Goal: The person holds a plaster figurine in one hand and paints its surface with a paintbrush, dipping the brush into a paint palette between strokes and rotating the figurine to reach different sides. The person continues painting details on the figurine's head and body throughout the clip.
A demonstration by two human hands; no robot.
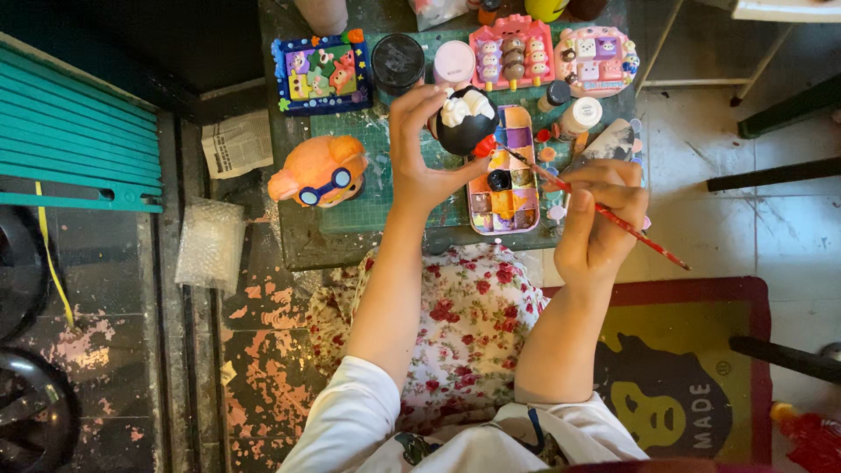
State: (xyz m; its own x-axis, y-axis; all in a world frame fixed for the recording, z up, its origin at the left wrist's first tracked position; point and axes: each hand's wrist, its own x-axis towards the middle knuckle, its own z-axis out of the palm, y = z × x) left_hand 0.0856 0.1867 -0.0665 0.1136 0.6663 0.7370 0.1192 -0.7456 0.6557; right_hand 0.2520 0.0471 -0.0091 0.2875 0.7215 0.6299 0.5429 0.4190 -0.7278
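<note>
Just above the paint palette (505, 175), the left hand (419, 153) curls closed around a black-and-white figurine (465, 121), which looks light, rigid and breakable; its dry sides seem the safest hold. The right hand (598, 219) pinches 1 red paintbrush (604, 210), its tip at the palette.

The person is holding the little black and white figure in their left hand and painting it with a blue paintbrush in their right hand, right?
Almost. The head view shows the paintbrush in the right hand has a red handle, not blue. The rest holds: the left hand holds the black and white figure, and the brush tip reaches toward it over the paint palette.
</note>
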